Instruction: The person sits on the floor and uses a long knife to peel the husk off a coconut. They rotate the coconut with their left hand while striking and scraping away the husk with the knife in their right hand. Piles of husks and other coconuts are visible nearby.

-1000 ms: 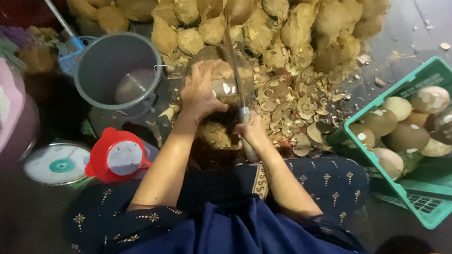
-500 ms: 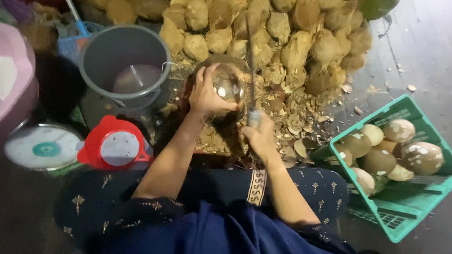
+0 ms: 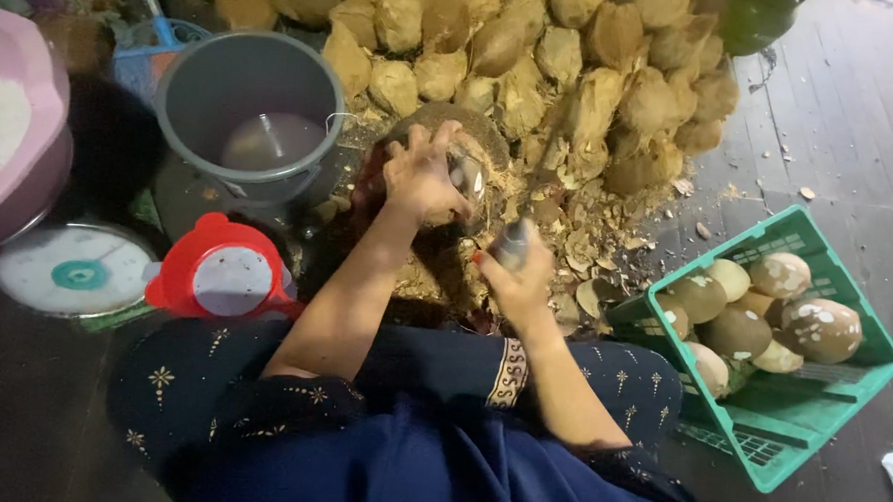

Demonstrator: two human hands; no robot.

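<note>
The left hand (image 3: 424, 181) lay spread over the top of the coconut (image 3: 450, 162), fingers splayed and pressing it down rather than wrapped round it, and the nut sat just ahead of the person's knees, hard against the foot of the heap of husked coconuts (image 3: 532, 56). Half a second before, that same hand had cupped the nut more from its side; now it had slid up onto the crown, and a pale, cut patch of the shell showed just to the right of the fingers. The right hand (image 3: 520, 278) was clenched around the handle of a knife (image 3: 514, 239), nearer the body than the left grip and a little to its right; the blade ran up toward the nut but blurred, so I could not tell whether its edge was touching the shell. It looked to me as if the nut had been turned to bring a fresh face under the blade, the paring being only part done. Shavings (image 3: 585, 256) lay strewn beyond the knife grip. Well off to the right of it stood a green crate (image 3: 806, 442) of pared coconuts (image 3: 820, 328); left of the holding hand, a grey bucket (image 3: 174, 123), a red strainer (image 3: 223, 278) and a round scale (image 3: 75, 273).
</note>
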